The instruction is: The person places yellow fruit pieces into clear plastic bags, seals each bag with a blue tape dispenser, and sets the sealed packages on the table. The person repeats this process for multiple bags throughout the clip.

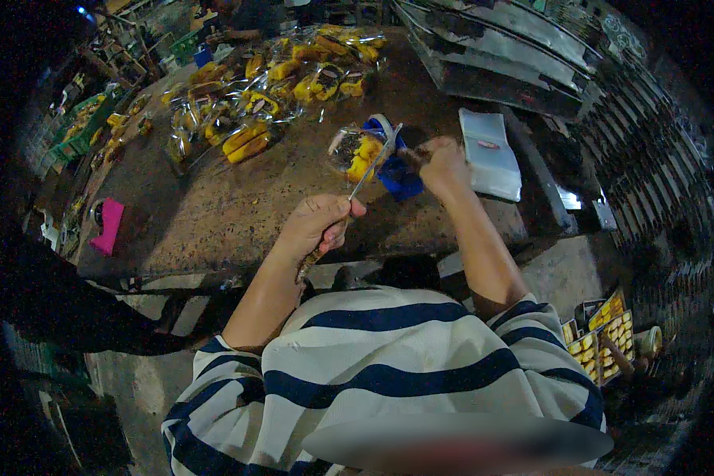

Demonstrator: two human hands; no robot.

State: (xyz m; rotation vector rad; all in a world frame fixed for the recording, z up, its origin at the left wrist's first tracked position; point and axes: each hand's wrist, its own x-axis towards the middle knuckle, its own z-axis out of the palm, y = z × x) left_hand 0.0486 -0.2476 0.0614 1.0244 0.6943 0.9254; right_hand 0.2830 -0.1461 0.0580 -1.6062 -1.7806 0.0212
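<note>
My left hand point(319, 224) is closed in a fist on a thin, pale, shiny strip point(370, 170), which slants up and right from the thumb. Its far tip crosses in front of a blue tape dispenser point(401, 178) with a pale ring at its top. Beside the dispenser, on its left, lies a yellow and dark brown bread point(360, 156) in clear plastic. My right hand point(446, 168) has its fingers curled just right of the dispenser; what they hold, if anything, is hidden in dark blur.
Several wrapped yellow breads point(293, 71) cover the table's point(206, 214) far side. At right lies a stack of clear bags point(490, 155), with dark metal trays point(504, 63) behind. A pink tape dispenser point(109, 227) sits at the left edge. Trays of yellow pieces point(603, 349) stand lower right.
</note>
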